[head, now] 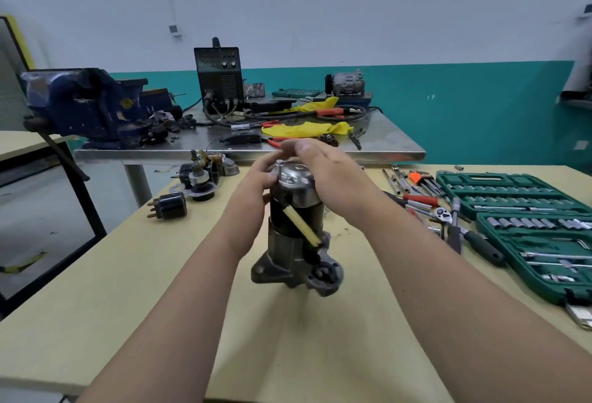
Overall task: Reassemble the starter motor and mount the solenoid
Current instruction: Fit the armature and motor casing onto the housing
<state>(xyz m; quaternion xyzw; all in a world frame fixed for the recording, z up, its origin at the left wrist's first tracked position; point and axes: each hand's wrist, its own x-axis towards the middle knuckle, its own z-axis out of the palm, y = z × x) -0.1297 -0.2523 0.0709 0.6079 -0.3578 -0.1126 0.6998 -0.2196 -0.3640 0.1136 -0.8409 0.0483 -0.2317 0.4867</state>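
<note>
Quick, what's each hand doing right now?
Left hand: grips the side of the end cap of the starter motor.
Right hand: lies over the end cap; fingers blurred, grip cannot be told.

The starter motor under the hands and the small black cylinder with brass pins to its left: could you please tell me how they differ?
The starter motor stands upright, with the left hand and right hand on its shiny cap; the black cylinder lies on its side, untouched. The starter motor looks larger, with a grey cast base; the black cylinder is plain black with brass pins. Both rest on the tan table.
</note>
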